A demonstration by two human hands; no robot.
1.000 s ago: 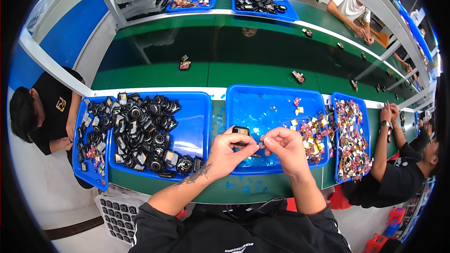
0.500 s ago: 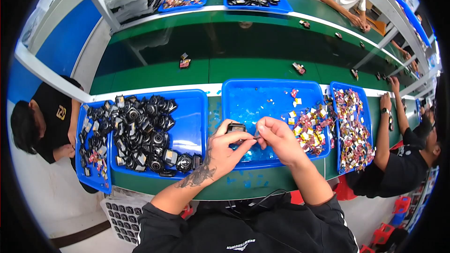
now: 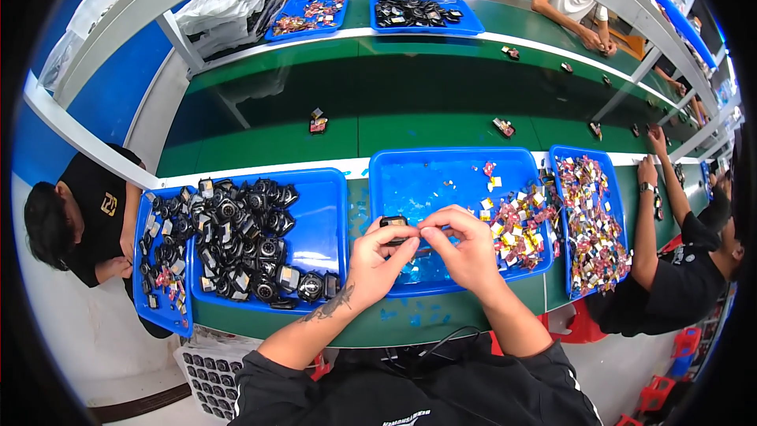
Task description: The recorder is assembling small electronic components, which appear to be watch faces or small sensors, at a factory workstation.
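Note:
My left hand (image 3: 382, 264) is closed around a black watch-like case (image 3: 393, 223), its top showing above the fingers. My right hand (image 3: 464, 252) pinches thumb and forefinger together right against the left fingertips; whatever sits in that pinch is too small or hidden to make out. Both hands are over the blue middle tray (image 3: 449, 156), which holds scraps of blue film and, at its right, a heap of small pink, yellow and white parts (image 3: 516, 229). Left of my hands, another blue tray (image 3: 319, 197) is piled with similar black cases (image 3: 252, 229).
A blue tray of small parts (image 3: 591, 221) stands at the right. Beyond lies a green conveyor (image 3: 441, 126) with scattered parts, under a white frame (image 3: 177, 39). Co-workers sit left (image 3: 87, 213), right (image 3: 662, 276) and across. Stacked moulded trays (image 3: 209, 379) stand low at left.
My fingertips have come together, the right hand moving in against the left. The left hand still holds the black case. The whole view has shifted slightly, with the trays lower in the picture.

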